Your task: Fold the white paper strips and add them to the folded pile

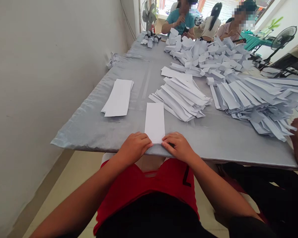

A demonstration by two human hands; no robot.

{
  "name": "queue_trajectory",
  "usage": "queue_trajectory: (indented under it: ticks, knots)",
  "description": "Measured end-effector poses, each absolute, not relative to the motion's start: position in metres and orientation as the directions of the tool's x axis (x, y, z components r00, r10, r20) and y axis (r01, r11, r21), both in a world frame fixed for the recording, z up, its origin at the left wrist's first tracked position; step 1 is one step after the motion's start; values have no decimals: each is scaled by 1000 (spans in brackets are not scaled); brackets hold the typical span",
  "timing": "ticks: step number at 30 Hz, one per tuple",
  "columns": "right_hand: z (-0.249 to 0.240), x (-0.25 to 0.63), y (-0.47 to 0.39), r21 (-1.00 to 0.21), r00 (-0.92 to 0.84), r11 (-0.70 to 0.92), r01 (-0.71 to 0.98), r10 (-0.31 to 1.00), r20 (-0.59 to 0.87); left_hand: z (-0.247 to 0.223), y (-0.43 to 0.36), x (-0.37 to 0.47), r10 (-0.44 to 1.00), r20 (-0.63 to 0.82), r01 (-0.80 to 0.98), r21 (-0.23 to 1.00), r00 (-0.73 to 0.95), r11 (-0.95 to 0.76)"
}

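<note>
Your left hand (137, 145) and right hand (177, 144) pinch the near corners of the white rectangular paper sheet (155, 123) at the grey cloth-covered table's (89, 132) near edge; no writing shows on it.

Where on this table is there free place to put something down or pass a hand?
Bare patches of the table: the near left corner, the gap between the flat stack and the sheet, and the front strip right of the right hand. The right and far right are crowded with paper heaps.
</note>
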State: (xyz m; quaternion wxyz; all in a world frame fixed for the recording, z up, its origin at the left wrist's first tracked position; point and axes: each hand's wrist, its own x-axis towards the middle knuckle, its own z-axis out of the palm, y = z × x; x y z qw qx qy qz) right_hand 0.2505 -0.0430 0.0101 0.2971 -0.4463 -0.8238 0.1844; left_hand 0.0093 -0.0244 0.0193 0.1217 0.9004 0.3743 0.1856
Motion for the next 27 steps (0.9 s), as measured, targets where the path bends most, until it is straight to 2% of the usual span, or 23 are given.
queue_trajectory:
  ticks: [9,12,16,19,22,27]
  knots:
    - [13,244,-40,-590,-275,352,727,936,219,8,-17,17,825,219,715,416,520,-561]
    - [12,242,-38,-604,-245,323,729,947,210,10,-25,20,811,316,727,361,493,-583]
    - [11,240,-38,-613,-235,312,725,950,206,12,-47,21,698,527,716,219,485,-663]
    - [10,240,-39,-612,-233,312,727,950,207,8,-61,22,635,580,674,188,511,-714]
    - [10,243,-38,-622,-240,308,720,951,194,1,-64,22,646,577,661,228,500,-715]
    - [11,248,-37,-678,-274,316,664,946,172,-3,-53,18,778,514,649,461,360,-605]
